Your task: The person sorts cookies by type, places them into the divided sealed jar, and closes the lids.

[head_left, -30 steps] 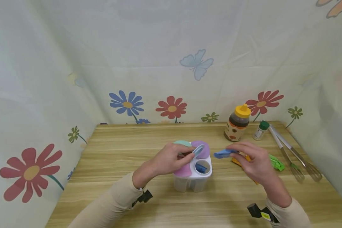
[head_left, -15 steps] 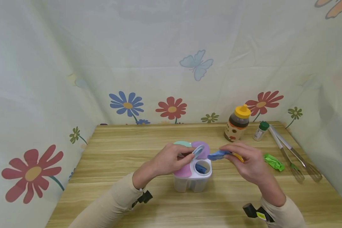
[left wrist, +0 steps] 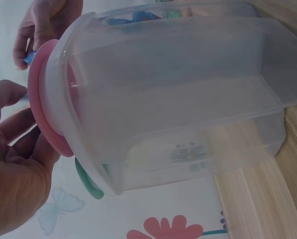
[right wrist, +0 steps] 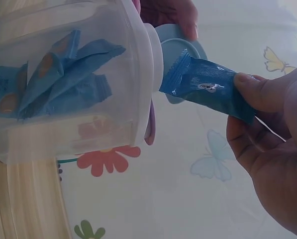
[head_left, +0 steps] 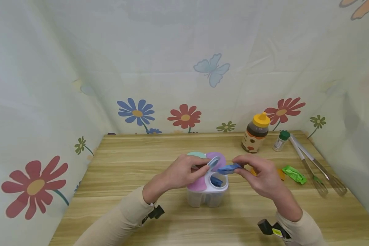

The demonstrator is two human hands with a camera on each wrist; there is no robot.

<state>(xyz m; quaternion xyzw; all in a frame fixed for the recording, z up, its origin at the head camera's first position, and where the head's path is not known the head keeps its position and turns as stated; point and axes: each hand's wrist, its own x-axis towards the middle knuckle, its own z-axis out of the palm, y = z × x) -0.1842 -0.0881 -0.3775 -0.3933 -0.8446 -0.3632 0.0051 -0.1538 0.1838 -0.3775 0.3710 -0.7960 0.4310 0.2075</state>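
A clear plastic storage box [head_left: 194, 198] with a white top stands on the table. Its top carries round lids in mint [head_left: 196, 154], purple [head_left: 220, 160] and pink [head_left: 198, 185], plus a raised light-blue lid [right wrist: 180, 42]. My left hand [head_left: 179, 172] pinches that light-blue lid between thumb and fingers, above the uncovered round opening [head_left: 224, 185]. Blue wrapped packets [right wrist: 61, 79] lie in the compartment beneath. Between thumb and fingers of my right hand [head_left: 259, 176] is another blue packet [right wrist: 203, 84], its free end pointing at the opening, right by the rim.
Orange packets [head_left: 282, 174], partly behind my right hand, and a green packet [head_left: 294, 175] lie to the right. Beyond them are a yellow-capped bottle [head_left: 255, 135], a green-capped shaker [head_left: 281, 140] and long-handled metal utensils [head_left: 313, 160]. A flowered curtain [head_left: 160, 85] surrounds the table.
My right hand has moved left with the blue packet, bringing it to the opening's rim and uncovering more of the green packet. My left hand has stayed at the light-blue lid.
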